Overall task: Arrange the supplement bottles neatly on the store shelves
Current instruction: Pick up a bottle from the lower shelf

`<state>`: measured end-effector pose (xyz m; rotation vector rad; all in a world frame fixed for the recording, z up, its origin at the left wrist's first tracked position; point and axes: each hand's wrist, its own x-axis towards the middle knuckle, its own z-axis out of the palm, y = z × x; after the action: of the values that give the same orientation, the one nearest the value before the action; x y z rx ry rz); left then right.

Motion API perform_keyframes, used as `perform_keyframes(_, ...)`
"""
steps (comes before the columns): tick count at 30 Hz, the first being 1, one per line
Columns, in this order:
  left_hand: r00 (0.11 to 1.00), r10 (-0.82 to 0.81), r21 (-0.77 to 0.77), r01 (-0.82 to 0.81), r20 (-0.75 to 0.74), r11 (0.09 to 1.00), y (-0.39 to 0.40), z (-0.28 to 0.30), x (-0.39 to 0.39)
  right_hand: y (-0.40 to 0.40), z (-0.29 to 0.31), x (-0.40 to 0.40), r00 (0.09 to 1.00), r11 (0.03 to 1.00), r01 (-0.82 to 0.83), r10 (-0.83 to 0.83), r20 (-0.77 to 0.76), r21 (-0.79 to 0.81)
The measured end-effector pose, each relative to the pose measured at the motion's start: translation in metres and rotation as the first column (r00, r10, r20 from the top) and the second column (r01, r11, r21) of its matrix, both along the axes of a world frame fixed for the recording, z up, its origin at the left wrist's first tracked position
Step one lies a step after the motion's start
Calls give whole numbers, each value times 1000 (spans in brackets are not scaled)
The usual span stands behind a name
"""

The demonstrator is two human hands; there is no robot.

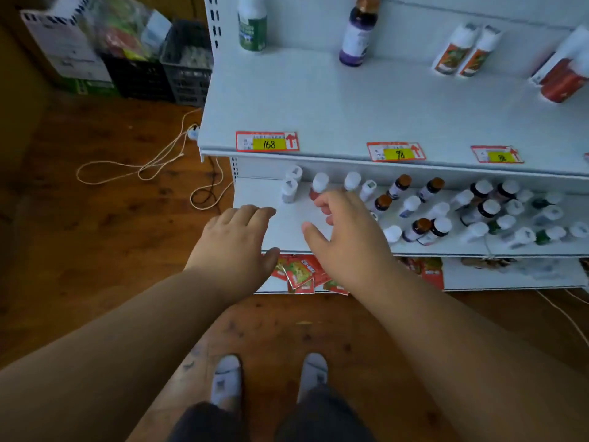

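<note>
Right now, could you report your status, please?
Left hand open, right hand open, no grip. Small white-capped supplement bottles scattered on middle shelf. Nothing blocking.

Dim, bluish-grey light over the whole view, no glare anywhere.

The white shelf takes the brightest light; the wooden floor falls off dark toward the left and the corners. Shadows are soft and faint. Wide-angle bending curves the shelf edges, and bottles at the right edge smear out of focus. The price tags read only partly.
</note>
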<state>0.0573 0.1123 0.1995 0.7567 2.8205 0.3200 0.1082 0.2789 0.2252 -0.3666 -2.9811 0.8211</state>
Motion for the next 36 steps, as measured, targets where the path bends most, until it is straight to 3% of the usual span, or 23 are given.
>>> perform_keyframes(6,991,92,10,-94,96,996,15,-108,-26,11,-121,-45,996,998,66,-65,68,-21)
perform_keyframes(11,991,123,40,-126,59,991,41,-195,-69,38,-237,-101,977,979,151,-126,174,-138)
perform_keyframes(16,990,142,91,-142,2,986,59,-261,-110,56,-318,-172,969,952,246,-236,75,-184)
perform_keyframes(21,993,109,63,-106,-44,992,65,-318,-146,52,-383,-242,898,874,412,-437,-47,-259)
perform_keyframes(24,992,121,100,-116,-44,988,60,-339,-161,55,-394,-271,848,821,501,-529,-32,-274)
perform_keyframes(30,987,152,165,-158,49,973,50,-347,-153,59,-387,-237,883,815,400,-465,-61,-418)
perform_keyframes(33,983,146,170,-164,115,972,42,-322,-125,43,-356,-181,895,722,364,-445,7,-589)
perform_keyframes(36,946,183,151,-229,266,962,36,-271,-79,26,-309,-121,901,554,375,-407,151,-744)
